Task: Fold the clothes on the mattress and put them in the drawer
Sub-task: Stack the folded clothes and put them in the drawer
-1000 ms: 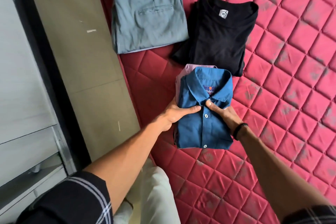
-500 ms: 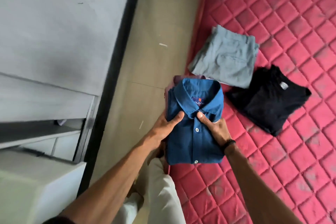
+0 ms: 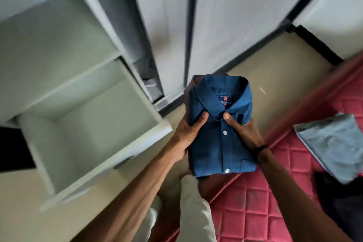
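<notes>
A folded blue collared shirt is held in the air over the floor, between the wardrobe and the mattress. A second folded garment lies under it, showing only as a dark edge at its left side. My left hand grips the stack's left edge, thumb on top. My right hand grips its right side, thumb near the collar. The white drawer stands pulled open at the left, with nothing visible inside. Folded grey trousers and a black T-shirt lie on the red quilted mattress at the right.
White wardrobe doors with dark frames stand behind the shirt. An open shelf compartment sits above the drawer. Beige floor runs between wardrobe and mattress. My knee in light trousers is below the shirt.
Both hands have lifted the shirt stack off the mattress and carried it left toward the wardrobe. The view has swung, so the open drawer now shows.
</notes>
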A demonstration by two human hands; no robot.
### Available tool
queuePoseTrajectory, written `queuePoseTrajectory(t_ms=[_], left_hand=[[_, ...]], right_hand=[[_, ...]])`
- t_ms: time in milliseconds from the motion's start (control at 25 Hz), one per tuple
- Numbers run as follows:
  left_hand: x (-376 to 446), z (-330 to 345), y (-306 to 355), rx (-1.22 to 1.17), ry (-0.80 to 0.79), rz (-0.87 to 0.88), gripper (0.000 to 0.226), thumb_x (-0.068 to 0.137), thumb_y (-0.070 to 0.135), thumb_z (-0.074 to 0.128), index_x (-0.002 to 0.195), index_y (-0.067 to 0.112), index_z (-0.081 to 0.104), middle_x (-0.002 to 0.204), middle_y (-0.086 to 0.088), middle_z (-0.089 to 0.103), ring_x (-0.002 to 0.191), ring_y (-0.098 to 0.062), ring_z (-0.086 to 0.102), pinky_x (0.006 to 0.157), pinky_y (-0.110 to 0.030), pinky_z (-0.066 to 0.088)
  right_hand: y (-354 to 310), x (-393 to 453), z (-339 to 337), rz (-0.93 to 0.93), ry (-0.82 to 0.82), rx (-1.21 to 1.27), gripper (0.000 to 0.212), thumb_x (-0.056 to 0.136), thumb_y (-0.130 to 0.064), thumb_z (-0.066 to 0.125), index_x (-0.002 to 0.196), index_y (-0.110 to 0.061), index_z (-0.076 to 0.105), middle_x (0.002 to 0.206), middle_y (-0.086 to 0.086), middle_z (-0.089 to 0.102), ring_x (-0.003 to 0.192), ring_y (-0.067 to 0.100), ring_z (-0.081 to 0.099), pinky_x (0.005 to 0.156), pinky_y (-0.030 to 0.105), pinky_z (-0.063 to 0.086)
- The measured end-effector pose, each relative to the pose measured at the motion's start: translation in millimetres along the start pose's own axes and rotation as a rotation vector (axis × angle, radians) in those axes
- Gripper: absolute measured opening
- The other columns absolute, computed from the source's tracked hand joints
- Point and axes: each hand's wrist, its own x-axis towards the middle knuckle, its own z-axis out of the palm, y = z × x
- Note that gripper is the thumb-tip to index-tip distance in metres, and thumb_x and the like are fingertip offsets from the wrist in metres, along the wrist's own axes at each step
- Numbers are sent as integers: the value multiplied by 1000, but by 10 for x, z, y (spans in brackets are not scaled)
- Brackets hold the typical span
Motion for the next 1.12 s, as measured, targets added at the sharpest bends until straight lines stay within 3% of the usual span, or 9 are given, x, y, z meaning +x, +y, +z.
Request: queuePoseTrajectory(t_ms=[80,280,520,600,680,840,960,1040,1120], left_hand=[[-305,-461,250,-82,75,9,59,82,63,75,134,41,59,127,10,72,118,-11,68,106,-41,53],[-886,-1706,744,-247,272,-31,58,83,67,72,128,30,67,118,7,76,110,-12,72,101,-38,57],[-1226,-3195,427,-418,589,-184,68,81,72,69,127,23,65,118,-1,75,102,-17,74,83,-29,61],[-1242,-3536,180,-420,689,-276,78,80,77,67,130,17,61,122,-4,72,101,-21,71,82,-33,60],[-1206,-3797,-27,-423,750,-332,69,86,73,63,123,15,59,114,-5,69,91,-22,68,76,-31,56],[-985,-4186,-309,-345,817,-358,76,85,72,66,132,13,58,120,-7,67,98,-26,65,85,-36,56],[-772,-4389,-495,-261,869,-268,75,72,63,85,126,17,64,117,-2,71,92,-18,66,76,-28,55],[-686,-4448,-622,-245,913,-191,84,68,53,92,135,17,56,128,-2,68,96,-13,64,75,-22,53],[-647,-4446,-774,-232,946,-175,93,73,43,92,147,18,42,138,-3,61,109,-13,59,84,-22,50]], right_hand=[[-299,-13,523,-7,-41,-55,46,71,-54,81,106,-26,74,102,-15,78,96,4,73,76,18,56],[-946,115,1941,14,-257,-195,59,66,-65,83,109,-25,77,105,-10,79,98,6,74,85,27,56],[-785,348,3767,51,-460,-407,53,68,-61,86,88,-13,77,83,-8,77,77,4,72,58,10,51],[-552,383,4191,66,-510,-459,54,69,-63,85,88,-14,74,82,-9,72,77,3,68,51,7,47],[-318,420,4495,95,-534,-472,58,69,-63,85,94,-12,73,86,-8,72,79,4,68,50,7,47],[69,616,4913,124,-529,-433,63,67,-63,88,104,-13,74,97,-3,77,84,9,73,61,15,56],[286,845,5150,158,-520,-413,69,66,-66,87,109,-14,74,102,-2,77,90,13,74,73,22,60],[436,951,5248,156,-544,-405,73,66,-68,86,116,-16,73,108,-2,77,95,14,73,83,28,61],[575,999,5284,125,-582,-420,77,66,-67,87,123,-19,70,114,-3,76,100,13,72,90,32,60]])
